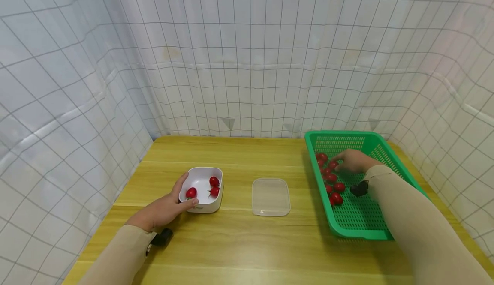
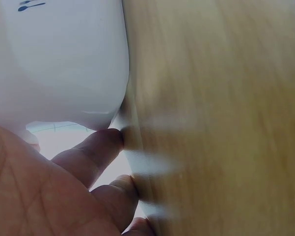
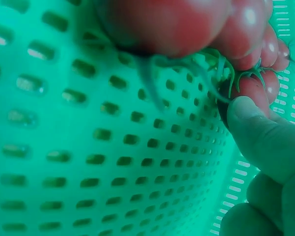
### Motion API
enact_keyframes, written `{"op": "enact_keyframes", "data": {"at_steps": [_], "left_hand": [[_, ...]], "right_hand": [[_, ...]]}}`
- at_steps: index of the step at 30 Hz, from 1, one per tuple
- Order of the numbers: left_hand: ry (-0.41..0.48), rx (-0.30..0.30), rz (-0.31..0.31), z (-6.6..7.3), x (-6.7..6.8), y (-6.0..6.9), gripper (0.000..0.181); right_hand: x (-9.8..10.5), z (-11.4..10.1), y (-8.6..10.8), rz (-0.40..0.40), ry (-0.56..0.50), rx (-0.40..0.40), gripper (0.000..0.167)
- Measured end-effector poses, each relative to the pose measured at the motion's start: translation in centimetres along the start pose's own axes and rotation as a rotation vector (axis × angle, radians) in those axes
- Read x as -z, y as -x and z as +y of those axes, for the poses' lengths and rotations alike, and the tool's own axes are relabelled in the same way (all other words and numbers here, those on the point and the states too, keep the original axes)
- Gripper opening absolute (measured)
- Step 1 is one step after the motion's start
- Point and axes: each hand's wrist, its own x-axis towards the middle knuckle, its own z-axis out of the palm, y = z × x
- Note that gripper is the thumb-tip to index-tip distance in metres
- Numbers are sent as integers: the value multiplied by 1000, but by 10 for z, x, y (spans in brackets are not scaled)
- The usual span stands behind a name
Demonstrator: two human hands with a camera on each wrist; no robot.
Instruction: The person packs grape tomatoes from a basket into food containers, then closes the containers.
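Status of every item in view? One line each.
white container: open, three tomatoes inside
clear lid: off, flat on table
green basket: open-topped, tomatoes along left side
left grip: holding white container
right grip: pinching a basket tomato

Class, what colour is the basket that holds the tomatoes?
The basket is green, clearest in the head view.

TOMATOES [image 1: 337,198]: glossy red | LEAF CROWNS [image 3: 149,81]: green | BASKET [image 1: 359,234]: solid green, rows of slotted perforations | BOX [image 1: 200,178]: white; dark blue cutlery print [image 2: 32,6] on wall | LID [image 1: 271,197]: translucent, whitish | TABLETOP [image 1: 239,246]: yellow-brown, wood-grain | CURTAIN [image 1: 262,40]: white, dark grid lines | SLEEVES [image 1: 115,255]: plain beige | WRIST UNITS [image 1: 359,188]: black
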Motion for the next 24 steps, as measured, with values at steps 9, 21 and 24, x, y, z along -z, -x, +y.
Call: {"op": "enact_keyframes", "data": {"at_steps": [9, 21, 24], "left_hand": [[-7, 1, -2, 0, 0, 0, 104], [-5, -1, -10, -1, 1, 0, 104], [-10, -2, -10, 0, 1, 1, 104]], "right_hand": [[7, -7, 8, 32, 7, 23, 39], [16, -11, 15, 22, -2, 12, 41], [17, -9, 14, 47, 10, 15, 41]]}}
